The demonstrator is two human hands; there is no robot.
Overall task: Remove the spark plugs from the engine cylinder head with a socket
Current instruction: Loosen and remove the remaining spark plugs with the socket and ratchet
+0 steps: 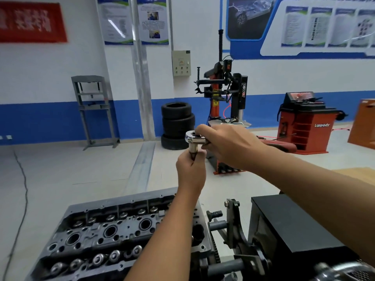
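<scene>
The engine cylinder head lies low at the left on its stand, valve gear uppermost, three round plug wells in a row along its middle; whether plugs sit in them cannot be told, the wells being dark. Above and just right of it, held in the air well clear of the head, the left hand is curled round the socket, of which only a short dark length shows above the fist. On top of the socket sits the chrome ratchet head, and the right hand grips the ratchet handle, fingers wrapped over it, a fingertip lying at the head near the direction switch.

The step in hand appears to be readying the tool, joining or setting the ratchet on the socket. Done well, that likely means pushing the drive square fully home until it latches, checking that the switch is set to loosen, and keeping the left hand steadying the socket so it does not drop. Then the socket should go down straight into a well, not at a tilt, or it may cock on the plug.
</scene>
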